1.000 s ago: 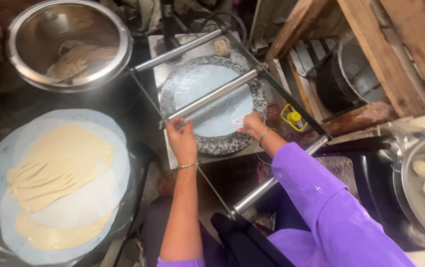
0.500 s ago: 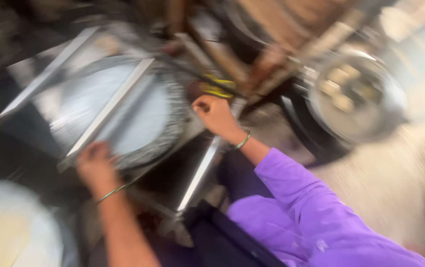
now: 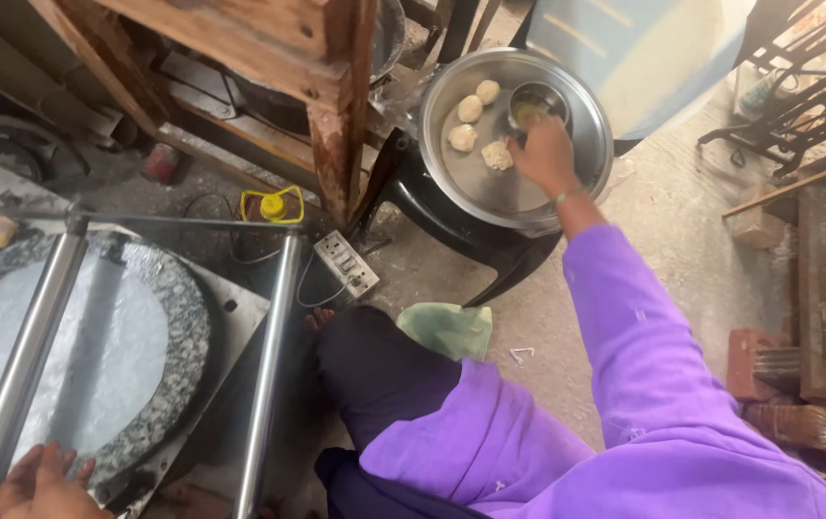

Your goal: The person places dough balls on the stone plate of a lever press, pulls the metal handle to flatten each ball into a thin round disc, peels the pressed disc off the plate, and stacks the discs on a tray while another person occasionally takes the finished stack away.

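Observation:
My right hand (image 3: 544, 154) reaches out over a round steel tray (image 3: 490, 187) on a black stool. Its fingers are at a dough ball (image 3: 497, 155) next to a small steel bowl (image 3: 536, 104); whether they grip it I cannot tell. Three more dough balls (image 3: 469, 109) lie on the tray. My left hand (image 3: 40, 482) rests flat on the near edge of the round granite-rimmed press plate (image 3: 184, 327), beside a steel roller bar (image 3: 24, 356). A purple sleeve covers my right arm.
A second steel bar (image 3: 269, 365) crosses the press frame. A white switch box (image 3: 345, 262), a yellow-capped object (image 3: 271, 206) and a green cloth (image 3: 448, 330) lie on the floor. Wooden beams (image 3: 331, 106) stand behind; bricks (image 3: 754, 360) sit at the right.
My head turned right, away from the stacked flatbreads. My right hand left the roller bar and reached out to the tray of dough balls. My left hand stayed at the press.

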Motion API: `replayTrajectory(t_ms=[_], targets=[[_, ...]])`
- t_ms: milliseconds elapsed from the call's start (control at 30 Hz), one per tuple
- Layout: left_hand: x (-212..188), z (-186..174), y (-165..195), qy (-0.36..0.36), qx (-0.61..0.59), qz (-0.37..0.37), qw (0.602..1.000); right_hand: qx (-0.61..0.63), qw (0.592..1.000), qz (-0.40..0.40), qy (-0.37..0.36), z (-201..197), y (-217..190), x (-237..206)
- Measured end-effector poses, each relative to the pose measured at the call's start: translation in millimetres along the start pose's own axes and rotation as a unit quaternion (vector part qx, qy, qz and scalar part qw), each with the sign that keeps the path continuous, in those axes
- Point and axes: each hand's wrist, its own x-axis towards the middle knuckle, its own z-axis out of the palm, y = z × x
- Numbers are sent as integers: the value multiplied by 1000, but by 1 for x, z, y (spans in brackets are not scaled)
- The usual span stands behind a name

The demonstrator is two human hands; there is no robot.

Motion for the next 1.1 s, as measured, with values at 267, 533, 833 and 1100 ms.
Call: replayTrajectory(t_ms=[267,533,833,1100], targets=[[-16,12,7,4,-41,-6,999,3,993,40,-113,3,13,44],[-23,2,28,-12,-89,-23,996,161,965,192,73,6,57,60],[-19,-12,40,67,-91,-70,991,656,722,216,-51,-13,-77,109],[-4,-7,32,138,-215,-66,964,567,675,-79,-465,68,-516,18]])
